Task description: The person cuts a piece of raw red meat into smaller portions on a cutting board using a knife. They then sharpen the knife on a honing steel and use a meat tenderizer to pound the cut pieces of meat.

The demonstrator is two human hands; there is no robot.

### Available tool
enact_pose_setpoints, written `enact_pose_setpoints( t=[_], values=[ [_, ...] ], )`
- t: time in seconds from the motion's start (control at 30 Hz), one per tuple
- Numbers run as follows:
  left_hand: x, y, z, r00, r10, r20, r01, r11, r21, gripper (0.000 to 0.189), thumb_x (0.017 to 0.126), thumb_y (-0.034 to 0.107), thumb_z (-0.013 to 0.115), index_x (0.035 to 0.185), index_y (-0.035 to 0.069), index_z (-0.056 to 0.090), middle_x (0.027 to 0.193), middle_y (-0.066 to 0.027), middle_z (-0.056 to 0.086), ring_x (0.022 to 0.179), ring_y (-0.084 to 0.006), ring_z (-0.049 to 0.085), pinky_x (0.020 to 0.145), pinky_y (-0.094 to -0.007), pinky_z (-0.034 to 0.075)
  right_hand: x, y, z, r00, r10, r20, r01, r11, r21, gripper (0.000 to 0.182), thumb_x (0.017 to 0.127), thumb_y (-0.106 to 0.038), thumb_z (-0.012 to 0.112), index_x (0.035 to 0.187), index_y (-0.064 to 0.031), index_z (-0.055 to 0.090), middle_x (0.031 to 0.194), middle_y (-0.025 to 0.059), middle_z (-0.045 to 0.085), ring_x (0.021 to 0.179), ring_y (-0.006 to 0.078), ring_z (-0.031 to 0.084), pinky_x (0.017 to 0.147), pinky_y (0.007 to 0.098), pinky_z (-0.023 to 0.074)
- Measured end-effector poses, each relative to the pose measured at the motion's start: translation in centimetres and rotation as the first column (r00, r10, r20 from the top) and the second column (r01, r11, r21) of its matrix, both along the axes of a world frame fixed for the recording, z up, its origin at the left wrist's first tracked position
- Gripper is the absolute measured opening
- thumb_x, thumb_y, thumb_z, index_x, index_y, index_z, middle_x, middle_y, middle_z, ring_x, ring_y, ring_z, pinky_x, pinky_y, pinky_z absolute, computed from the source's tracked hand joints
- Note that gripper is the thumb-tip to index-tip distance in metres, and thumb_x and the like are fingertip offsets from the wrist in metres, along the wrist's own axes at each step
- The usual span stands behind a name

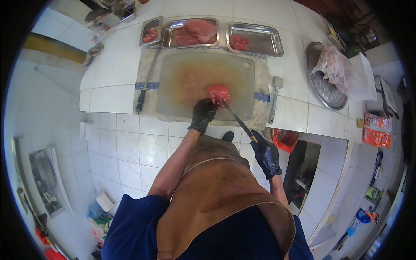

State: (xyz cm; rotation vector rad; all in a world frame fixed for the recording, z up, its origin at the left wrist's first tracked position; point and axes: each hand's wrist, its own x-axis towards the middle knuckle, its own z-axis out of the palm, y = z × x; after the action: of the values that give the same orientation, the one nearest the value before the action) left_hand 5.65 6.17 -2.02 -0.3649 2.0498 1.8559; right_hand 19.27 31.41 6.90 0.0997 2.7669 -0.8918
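Note:
A piece of raw red meat [218, 92] lies on a stained plastic cutting board [208, 61], near its front edge. My left hand [204, 114], in a black glove, grips the meat's near left side. In my gloved right hand [266, 154] is the handle of a long knife [239, 120]. Its blade points up and left, with the tip against the meat's lower right part. How deep the tip sits in the meat cannot be made out. Under the board is a cloth [262, 112] with blue stripes.
Behind the board stand a small metal tray [159, 22] of meat pieces, a tray [166, 42] with large cuts and a tray [266, 40] with small scraps. A honing steel [143, 92] lies left, a meat mallet [275, 94] right. A round metal platter [328, 94] holds a plastic bag [334, 68].

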Motion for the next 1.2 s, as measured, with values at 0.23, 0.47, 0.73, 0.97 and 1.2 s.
enact_pose_setpoints(
  t=[0.23, 0.47, 0.73, 0.97, 1.2],
  values=[
    [0.4, -0.4, 1.6, 1.000, -0.001, 0.009, 0.001, 0.998, -0.056, 0.019, 0.088, 0.020, 0.069, 0.079, 0.003, 0.065, 0.063, -0.0038, 0.060, 0.051, -0.0112, 0.055, 0.047, -0.0286, 0.042, 0.3, -1.1, -1.5, 0.995, 0.023, -0.099, -0.022, 1.000, 0.014, 0.039, 0.090, -0.022, 0.065, 0.129, -0.0177, 0.064, 0.081, 0.0143, 0.067, 0.073, 0.0339, 0.065, 0.063, 0.0453, 0.0500],
    [0.3, -0.5, 0.2, 1.000, 0.027, 0.013, -0.025, 0.996, -0.088, 0.018, 0.085, 0.020, 0.070, 0.077, 0.004, 0.068, 0.059, -0.0046, 0.061, 0.047, -0.0117, 0.055, 0.045, -0.0284, 0.044, -0.1, -1.5, -1.4, 1.000, 0.010, 0.003, -0.010, 1.000, -0.026, 0.040, 0.091, -0.025, 0.063, 0.130, -0.0197, 0.063, 0.091, 0.0201, 0.070, 0.082, 0.0387, 0.068, 0.069, 0.0467, 0.0525],
    [0.6, -0.8, 0.3, 0.999, -0.041, -0.011, 0.040, 0.995, -0.094, 0.018, 0.083, 0.019, 0.071, 0.076, 0.002, 0.069, 0.058, -0.0038, 0.062, 0.047, -0.0106, 0.055, 0.045, -0.0272, 0.045, -1.2, -3.4, -3.7, 0.998, 0.054, -0.042, -0.051, 0.997, 0.059, 0.041, 0.093, -0.028, 0.059, 0.134, -0.0213, 0.059, 0.089, 0.0176, 0.068, 0.077, 0.0380, 0.066, 0.067, 0.0454, 0.0519],
    [-0.1, -5.0, -2.7, 0.991, -0.020, -0.132, 0.016, 0.999, -0.033, 0.024, 0.080, 0.020, 0.074, 0.095, 0.001, 0.068, 0.071, -0.0064, 0.067, 0.056, -0.0130, 0.062, 0.052, -0.0280, 0.050, -2.3, -1.2, -0.9, 0.994, 0.102, 0.044, -0.107, 0.982, 0.158, 0.035, 0.091, -0.028, 0.062, 0.125, -0.0199, 0.065, 0.094, 0.0173, 0.071, 0.080, 0.0373, 0.068, 0.069, 0.0472, 0.0538],
    [-0.8, -2.4, -0.2, 0.893, -0.137, -0.429, -0.110, 0.858, -0.501, 0.022, 0.081, 0.027, 0.076, 0.084, 0.008, 0.068, 0.078, -0.0089, 0.069, 0.074, -0.0244, 0.066, 0.069, -0.0341, 0.051, -0.9, 3.8, -1.2, 0.992, -0.032, 0.119, 0.052, 0.984, -0.173, 0.040, 0.089, -0.027, 0.067, 0.127, -0.0139, 0.065, 0.083, 0.0161, 0.070, 0.069, 0.0258, 0.067, 0.064, 0.0378, 0.0509]
  ],
)
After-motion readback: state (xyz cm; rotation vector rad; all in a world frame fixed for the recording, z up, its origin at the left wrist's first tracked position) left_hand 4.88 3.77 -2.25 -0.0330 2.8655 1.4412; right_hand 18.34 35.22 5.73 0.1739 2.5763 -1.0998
